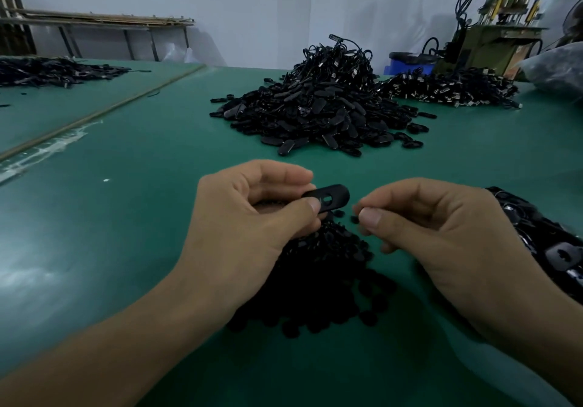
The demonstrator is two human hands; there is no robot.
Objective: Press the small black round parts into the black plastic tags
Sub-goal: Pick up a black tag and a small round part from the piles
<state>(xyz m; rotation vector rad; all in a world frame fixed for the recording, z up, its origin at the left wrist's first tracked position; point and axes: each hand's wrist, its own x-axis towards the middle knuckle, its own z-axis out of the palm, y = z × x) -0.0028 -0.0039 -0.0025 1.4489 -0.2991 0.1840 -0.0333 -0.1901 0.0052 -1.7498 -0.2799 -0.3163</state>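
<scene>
My left hand (pixel 252 217) pinches a black oval plastic tag (pixel 331 195) between thumb and forefinger, with the tag's slotted end sticking out to the right. Just right of it, my right hand (pixel 435 233) has thumb and forefinger pinched together near the tag's tip; whether a small round part sits between them cannot be seen. Under both hands a heap of small black round parts (pixel 321 286) lies on the green table (pixel 126 233).
A large pile of black tags (pixel 318 113) rises in the table's middle. Corded tags (pixel 448 88) lie heaped at the back right, and more black pieces (pixel 555 249) at the right edge. Another dark pile (pixel 53 70) is far left. A machine (pixel 495 21) stands behind.
</scene>
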